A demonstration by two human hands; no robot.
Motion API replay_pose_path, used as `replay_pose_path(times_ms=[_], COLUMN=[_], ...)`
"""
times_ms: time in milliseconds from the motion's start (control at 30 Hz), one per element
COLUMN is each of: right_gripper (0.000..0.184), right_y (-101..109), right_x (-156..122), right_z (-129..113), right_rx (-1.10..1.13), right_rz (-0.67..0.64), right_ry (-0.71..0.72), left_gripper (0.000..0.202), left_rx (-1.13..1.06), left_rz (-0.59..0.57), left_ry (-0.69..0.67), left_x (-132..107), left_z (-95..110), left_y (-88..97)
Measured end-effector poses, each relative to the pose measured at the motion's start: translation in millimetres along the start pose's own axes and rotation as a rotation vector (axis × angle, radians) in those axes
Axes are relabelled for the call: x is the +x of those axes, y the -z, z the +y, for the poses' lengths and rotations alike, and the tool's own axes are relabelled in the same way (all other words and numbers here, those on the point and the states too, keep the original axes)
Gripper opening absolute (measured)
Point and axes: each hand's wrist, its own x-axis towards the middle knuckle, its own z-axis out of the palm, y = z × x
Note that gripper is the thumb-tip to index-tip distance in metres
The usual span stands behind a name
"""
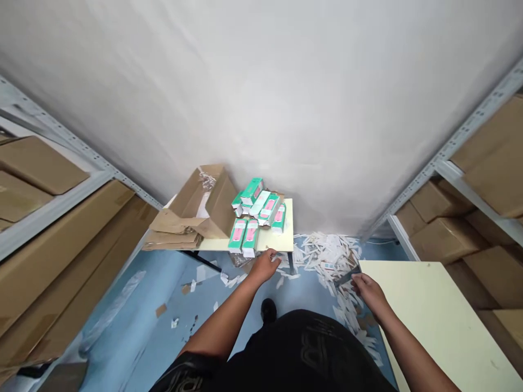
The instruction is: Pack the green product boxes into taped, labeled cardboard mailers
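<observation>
My left hand (265,268) is in front of the far table (288,218), near its front edge. Thumb and forefinger stand apart, with nothing visible between them. Several green and white boxes with pink panels (250,237) are grouped on that table, some stacked, just beyond this hand. My right hand (369,291) is at the left corner of the pale near table (433,316), fingers curled. A dark grey strip (346,276) extends leftward from beside those fingers; I cannot tell whether it is held or is the table's leg.
An open cardboard carton (220,201) with clear plastic inside stands beside flattened cardboard (171,239). Shelves of brown cartons line the left (81,245) and right (449,239). White paper scraps (330,253) cover part of the blue floor (163,337).
</observation>
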Motion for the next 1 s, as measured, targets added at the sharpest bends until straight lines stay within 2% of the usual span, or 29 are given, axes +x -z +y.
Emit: replay_pose_path(times_ms=[133, 200, 300, 400, 500, 600, 667, 733, 833, 1000], right_gripper=[0.041, 0.040, 0.039, 0.038, 0.038, 0.039, 0.038, 0.038, 0.037, 0.037], right_y=[-74.4, -111.6, -159.5, -190.2, -201.7, -200.0, -195.7, -191.5, -187.6, -185.0], right_x=[17.0, 21.1, 24.1, 25.5, 27.8, 33.6, 41.0, 51.8, 72.4, 111.6], right_z=[-42.0, -61.2, -85.9, -101.4, -105.4, -101.6, -98.4, -96.7, -97.8, -103.7], right_rx=[-0.039, -0.035, -0.063, -0.078, -0.090, -0.105, -0.106, -0.107, -0.088, -0.076], right_rz=[-0.062, -0.084, -0.095, -0.116, -0.122, -0.096, -0.089, -0.094, -0.117, -0.201], right_ry=[0.002, 0.013, 0.024, 0.011, -0.002, -0.025, -0.048, -0.066, -0.079, -0.103], left_gripper=[0.031, 0.040, 0.053, 0.057, 0.061, 0.075, 0.085, 0.088, 0.083, 0.078], left_rx=[0.026, 0.065, 0.174, 0.266, 0.341, 0.362, 0.349, 0.339, 0.339, 0.312], left_rz=[0.039, 0.048, 0.103, 0.153, 0.243, 0.354, 0.340, 0.259, 0.172, 0.261], left_ry=[0.055, 0.040, -0.036, -0.167, -0.222, -0.127, -0.037, 0.040, 0.093, 0.128], left_x=[25.8, 44.0, 76.0, 115.4, 165.6, 223.6, 259.5, 287.2, 310.3, 318.4], left_z=[-60.8, -81.9, -91.6, -77.2, -56.8, -48.3, -51.5, -59.1, -71.2, -73.5], left_y=[45.6, 69.7, 105.3, 133.4, 149.8, 157.4, 159.4, 159.5, 156.6, 156.0])
